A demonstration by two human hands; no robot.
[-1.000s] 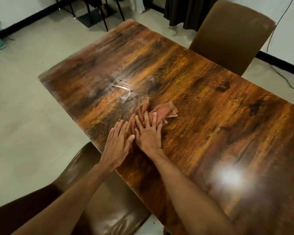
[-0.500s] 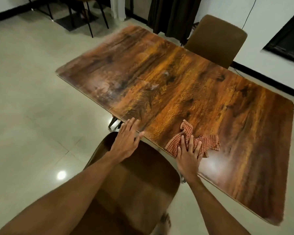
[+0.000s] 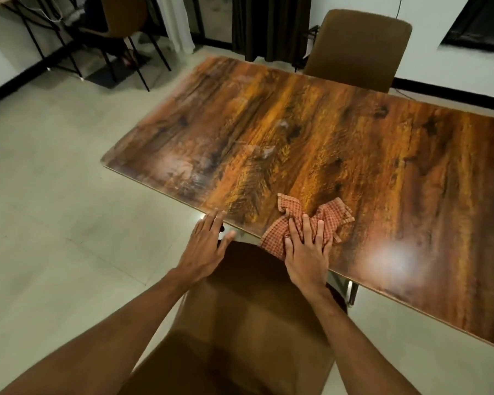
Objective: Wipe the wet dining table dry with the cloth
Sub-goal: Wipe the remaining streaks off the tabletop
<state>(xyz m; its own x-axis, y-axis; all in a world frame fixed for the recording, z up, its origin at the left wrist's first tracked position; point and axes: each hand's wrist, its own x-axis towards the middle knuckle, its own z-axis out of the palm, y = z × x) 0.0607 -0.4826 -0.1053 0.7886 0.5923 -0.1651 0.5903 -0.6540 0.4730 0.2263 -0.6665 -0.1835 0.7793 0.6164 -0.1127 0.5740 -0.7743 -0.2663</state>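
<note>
The dining table (image 3: 311, 132) has a glossy dark wood-grain top, with faint wet smears left of its middle. A crumpled red checked cloth (image 3: 320, 220) lies at the table's near edge, one corner hanging over it. My right hand (image 3: 307, 249) presses flat on the cloth, fingers spread over it. My left hand (image 3: 204, 246) is open, fingertips touching the near table edge, left of the cloth, holding nothing.
A brown chair (image 3: 248, 323) stands right below my arms against the near edge. Another brown chair (image 3: 357, 49) is at the far side. A desk with black legs and a third chair (image 3: 120, 18) stand at the back left. Pale tiled floor (image 3: 54, 209) lies left.
The cloth and my right hand slid from the table's middle back to its near edge. My left hand came off the tabletop to the edge. The view pulled back.
</note>
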